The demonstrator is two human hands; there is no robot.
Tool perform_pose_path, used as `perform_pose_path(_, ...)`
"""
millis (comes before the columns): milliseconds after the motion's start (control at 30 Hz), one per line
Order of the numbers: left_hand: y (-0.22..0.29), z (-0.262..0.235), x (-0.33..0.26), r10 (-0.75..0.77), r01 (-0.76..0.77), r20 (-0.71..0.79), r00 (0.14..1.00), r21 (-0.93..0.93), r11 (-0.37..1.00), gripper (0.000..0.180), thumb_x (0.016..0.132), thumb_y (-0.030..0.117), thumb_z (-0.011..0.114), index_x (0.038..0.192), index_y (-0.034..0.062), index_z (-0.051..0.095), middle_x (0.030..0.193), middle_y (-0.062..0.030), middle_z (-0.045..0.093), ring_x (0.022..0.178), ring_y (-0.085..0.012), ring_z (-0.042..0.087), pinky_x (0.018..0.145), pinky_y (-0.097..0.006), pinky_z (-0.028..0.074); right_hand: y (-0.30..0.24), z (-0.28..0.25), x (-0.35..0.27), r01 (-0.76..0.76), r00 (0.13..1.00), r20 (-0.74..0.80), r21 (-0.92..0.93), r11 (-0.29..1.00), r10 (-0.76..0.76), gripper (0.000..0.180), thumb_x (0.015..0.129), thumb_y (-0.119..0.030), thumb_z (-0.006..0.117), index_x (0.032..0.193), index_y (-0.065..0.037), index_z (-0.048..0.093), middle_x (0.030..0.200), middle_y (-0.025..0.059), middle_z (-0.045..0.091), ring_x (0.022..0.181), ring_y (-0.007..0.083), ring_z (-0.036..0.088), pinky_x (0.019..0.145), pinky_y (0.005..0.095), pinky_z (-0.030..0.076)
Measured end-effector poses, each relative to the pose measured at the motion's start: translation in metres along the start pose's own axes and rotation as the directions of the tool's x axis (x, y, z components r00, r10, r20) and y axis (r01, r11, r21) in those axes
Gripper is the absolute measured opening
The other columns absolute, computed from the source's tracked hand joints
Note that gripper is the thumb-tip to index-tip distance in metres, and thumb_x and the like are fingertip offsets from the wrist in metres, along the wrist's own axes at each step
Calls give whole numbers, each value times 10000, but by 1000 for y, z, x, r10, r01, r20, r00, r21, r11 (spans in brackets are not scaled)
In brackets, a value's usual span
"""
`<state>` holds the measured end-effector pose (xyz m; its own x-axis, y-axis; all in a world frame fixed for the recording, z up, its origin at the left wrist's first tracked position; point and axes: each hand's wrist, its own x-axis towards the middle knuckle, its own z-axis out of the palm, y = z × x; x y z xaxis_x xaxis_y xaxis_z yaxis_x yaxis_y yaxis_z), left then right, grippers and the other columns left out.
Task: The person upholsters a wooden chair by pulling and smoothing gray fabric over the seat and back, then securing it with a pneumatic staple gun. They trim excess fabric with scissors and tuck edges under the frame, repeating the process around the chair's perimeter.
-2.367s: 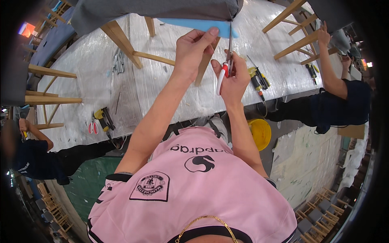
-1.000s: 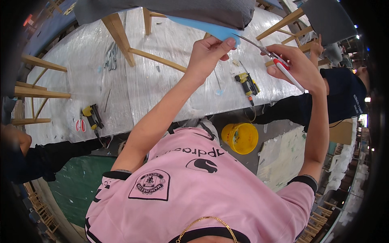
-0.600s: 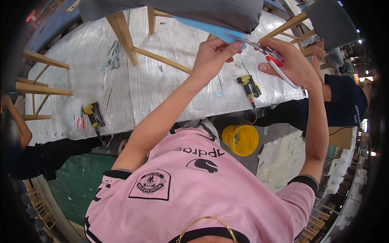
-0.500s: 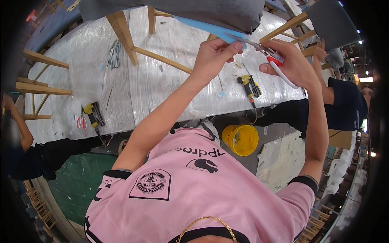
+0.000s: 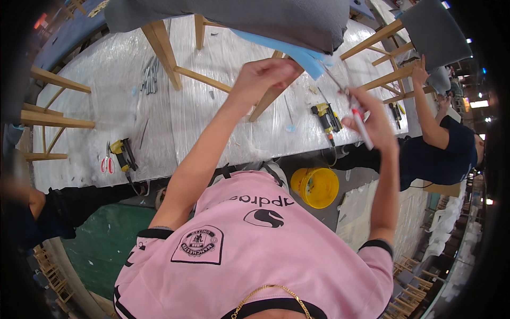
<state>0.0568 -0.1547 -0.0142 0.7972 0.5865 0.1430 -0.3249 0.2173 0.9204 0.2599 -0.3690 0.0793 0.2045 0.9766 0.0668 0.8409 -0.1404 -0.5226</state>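
Observation:
A chair with a grey upholstered seat (image 5: 228, 18) and wooden legs (image 5: 161, 50) stands in front of me. Light blue fabric (image 5: 305, 57) hangs from under the seat's near edge. My left hand (image 5: 268, 77) is just left of that fabric, its fingers bent and smeared by motion; whether they touch it I cannot tell. In my right hand (image 5: 374, 119) is a pair of scissors (image 5: 363, 129) with red and white handles, blurred, its blades pointing up and left toward the fabric's lower end.
On the plastic-wrapped table (image 5: 196, 122) lie a yellow-black staple gun (image 5: 325, 117), another staple gun (image 5: 124, 154), red-handled scissors (image 5: 107, 164) and metal strips (image 5: 150, 74). A yellow bucket (image 5: 319, 189) stands below. A co-worker (image 5: 438, 141) touches another chair (image 5: 433, 34) at right; another person is at left.
My right hand and the scissors have moved down from the fabric. My left hand has shifted left from the fabric's end, which now hangs lower. The right co-worker has leaned.

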Motion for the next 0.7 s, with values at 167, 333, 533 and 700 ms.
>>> perform_pose_path(167, 3, -27, 11, 70, -82, -129, 989, -88, 993, 333, 952, 292, 723, 1159, 34, 681, 972, -51, 726, 814, -122, 657, 830, -284, 542, -14, 138, -22, -95, 978, -105, 540, 837, 178, 640, 798, -326, 828, 1318, -46, 582, 1056, 89, 613, 951, 184, 585, 843, 340, 493)
perform_pose_path(333, 18, -23, 14, 68, -76, -213, 975, -28, 997, 320, 898, 319, 789, 988, 22, 708, 857, -57, 696, 807, -135, 667, 829, -288, 540, -46, 212, 33, 99, 892, -415, 566, 819, 179, 621, 850, -341, 805, 1310, 3, 568, 969, 67, 594, 835, 144, 569, 745, 302, 502)
perform_pose_path(533, 18, -27, 13, 56, -50, -256, 965, 30, 998, 319, 872, 314, 816, 969, 24, 723, 830, -49, 699, 776, -130, 665, 819, -283, 540, -62, 218, 70, 172, 835, -490, 664, 727, 250, 683, 890, -513, 743, 1293, 12, 575, 900, 51, 589, 795, 140, 565, 687, 273, 494)
perform_pose_path(700, 24, -23, 13, 46, -20, -272, 961, 96, 995, 344, 850, 326, 834, 963, 19, 727, 823, -49, 703, 764, -123, 663, 820, -279, 541, -65, 222, 66, 231, 799, -566, 599, 767, 201, 682, 905, -509, 726, 1313, 10, 554, 952, 64, 594, 859, 149, 579, 740, 289, 499)
